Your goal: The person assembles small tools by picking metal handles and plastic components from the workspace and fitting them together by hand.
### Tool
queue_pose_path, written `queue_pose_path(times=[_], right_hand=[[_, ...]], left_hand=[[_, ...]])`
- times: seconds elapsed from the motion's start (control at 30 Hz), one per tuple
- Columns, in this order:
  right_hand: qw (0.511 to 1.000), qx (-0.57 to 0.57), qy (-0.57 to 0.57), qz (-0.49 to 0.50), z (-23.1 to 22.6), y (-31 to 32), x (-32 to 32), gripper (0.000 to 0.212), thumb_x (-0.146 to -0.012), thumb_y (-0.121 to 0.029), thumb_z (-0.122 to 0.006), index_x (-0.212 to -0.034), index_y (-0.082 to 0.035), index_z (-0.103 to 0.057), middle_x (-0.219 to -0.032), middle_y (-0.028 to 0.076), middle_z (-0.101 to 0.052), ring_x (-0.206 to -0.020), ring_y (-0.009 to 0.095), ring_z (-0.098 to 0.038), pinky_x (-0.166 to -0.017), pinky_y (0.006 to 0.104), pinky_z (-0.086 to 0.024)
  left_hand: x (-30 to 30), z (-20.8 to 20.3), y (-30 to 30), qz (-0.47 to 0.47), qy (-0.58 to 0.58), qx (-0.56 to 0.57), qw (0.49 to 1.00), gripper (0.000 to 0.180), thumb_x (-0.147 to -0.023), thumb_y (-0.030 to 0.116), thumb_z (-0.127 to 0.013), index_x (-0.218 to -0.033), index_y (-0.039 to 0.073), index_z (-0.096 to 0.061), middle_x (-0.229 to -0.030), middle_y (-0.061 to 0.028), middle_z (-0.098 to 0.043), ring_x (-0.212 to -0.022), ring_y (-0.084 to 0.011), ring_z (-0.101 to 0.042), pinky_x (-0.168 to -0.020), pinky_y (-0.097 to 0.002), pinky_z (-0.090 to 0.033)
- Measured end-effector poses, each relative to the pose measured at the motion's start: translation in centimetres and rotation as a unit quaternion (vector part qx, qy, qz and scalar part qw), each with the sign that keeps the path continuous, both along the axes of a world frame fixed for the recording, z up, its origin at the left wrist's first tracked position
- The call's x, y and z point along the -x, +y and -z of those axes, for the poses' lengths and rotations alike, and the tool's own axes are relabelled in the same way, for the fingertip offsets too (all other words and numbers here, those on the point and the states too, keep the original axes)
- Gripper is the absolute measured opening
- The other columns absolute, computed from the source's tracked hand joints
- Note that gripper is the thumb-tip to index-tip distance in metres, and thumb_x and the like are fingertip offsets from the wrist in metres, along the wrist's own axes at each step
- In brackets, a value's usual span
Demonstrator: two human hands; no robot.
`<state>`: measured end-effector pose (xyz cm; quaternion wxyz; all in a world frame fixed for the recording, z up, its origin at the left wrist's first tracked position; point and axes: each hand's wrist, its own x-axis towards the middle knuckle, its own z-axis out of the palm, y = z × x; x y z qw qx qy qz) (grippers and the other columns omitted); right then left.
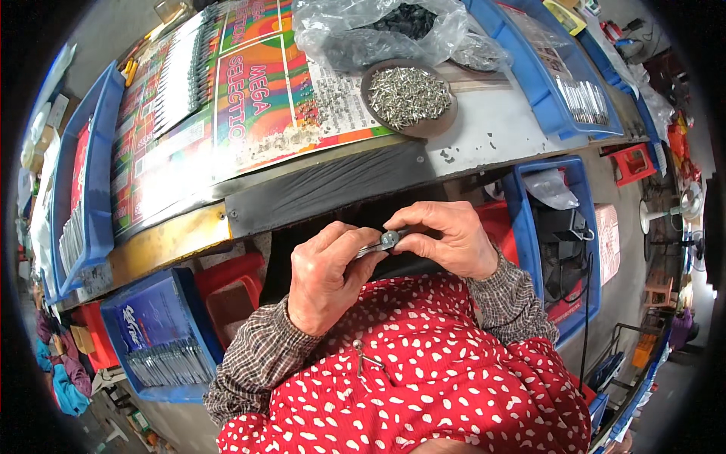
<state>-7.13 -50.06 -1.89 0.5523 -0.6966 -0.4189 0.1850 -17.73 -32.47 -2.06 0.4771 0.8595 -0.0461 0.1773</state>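
Observation:
My left hand (327, 274) and my right hand (451, 236) meet above my lap, just in front of the table edge. Between their fingertips is a small metal piece (389, 240) with a rounded grey end. A thin, shiny metal part runs from it into my left fingers, which are pinched shut. My right thumb and forefinger press on its other side. Its exact kind is hidden by the fingers. A thin metal piece with a small ball-like end (361, 346) lies on my red apron (423, 356) with white spots.
On the table, a round dish (446, 117) holds many small metal pins, beside a clear plastic bag (333, 38) with black pieces. Slim metal parts lie in a row (180, 72). Blue trays (98, 197) flank the table. Another tray (210, 340) and a blue crate (527, 227) stand lower, near red stools (253, 265).

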Motion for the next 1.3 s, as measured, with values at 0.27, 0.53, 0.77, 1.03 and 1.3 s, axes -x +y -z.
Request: queue_pose_path(times=[0.27, 0.53, 0.77, 1.03, 1.3], right_hand=[[1.000, 0.006, -0.025, 0.003, 1.0, 0.0, 1.0, 0.020, -0.080, -0.003, -0.069, -0.099, 0.000, -0.062, -0.082, 0.009, -0.066, -0.065, 0.016, -0.065, -0.058, 0.0263, -0.052], [1.000, 0.002, -0.025, 0.011, 1.5, 0.2, 1.3, 0.018, -0.081, -0.003, -0.068, -0.098, 0.000, -0.062, -0.080, 0.008, -0.066, -0.063, 0.014, -0.066, -0.056, 0.0264, -0.052], [1.000, -0.005, 0.008, 0.019, 1.6, 0.3, 1.3, 0.017, -0.082, -0.003, -0.067, -0.097, 0.000, -0.062, -0.082, 0.009, -0.066, -0.064, 0.014, -0.066, -0.056, 0.0263, -0.052], [0.995, -0.003, -0.099, 0.031, 0.0, 0.5, 0.8, 0.022, -0.080, -0.006, -0.069, -0.101, -0.001, -0.064, -0.086, 0.011, -0.067, -0.072, 0.021, -0.066, -0.063, 0.0294, -0.052], [0.942, 0.007, -0.271, 0.199, -2.5, 0.4, -3.1, 0.020, -0.076, -0.004, -0.071, -0.095, 0.000, -0.064, -0.080, 0.011, -0.063, -0.068, 0.025, -0.061, -0.060, 0.0334, -0.048]], left_hand=[[0.5, 1.0, -0.5, -0.012, -0.007, -0.005, 1.000, 0.028, -0.067, -0.003, -0.074, -0.092, 0.002, -0.064, -0.078, -0.0098, -0.061, -0.066, -0.0245, -0.062, -0.055, -0.0317, -0.049], [0.6, 1.3, -0.6, -0.027, -0.013, -0.026, 0.999, 0.024, -0.069, -0.002, -0.074, -0.091, 0.002, -0.066, -0.081, -0.0094, -0.064, -0.067, -0.0200, -0.065, -0.056, -0.0281, -0.050], [0.2, 1.6, -0.4, -0.024, -0.031, -0.028, 0.999, 0.028, -0.065, -0.004, -0.073, -0.091, 0.002, -0.064, -0.078, -0.0101, -0.061, -0.067, -0.0250, -0.063, -0.056, -0.0318, -0.050], [-0.1, 0.4, 0.0, -0.045, -0.068, -0.059, 0.995, 0.030, -0.063, -0.003, -0.073, -0.091, 0.003, -0.064, -0.079, -0.0100, -0.061, -0.067, -0.0263, -0.062, -0.057, -0.0331, -0.051], [-1.0, -1.1, 1.2, -0.070, -0.106, -0.085, 0.988, 0.025, -0.066, -0.003, -0.074, -0.090, 0.002, -0.065, -0.080, -0.0090, -0.064, -0.060, -0.0177, -0.062, -0.053, -0.0267, -0.048]])
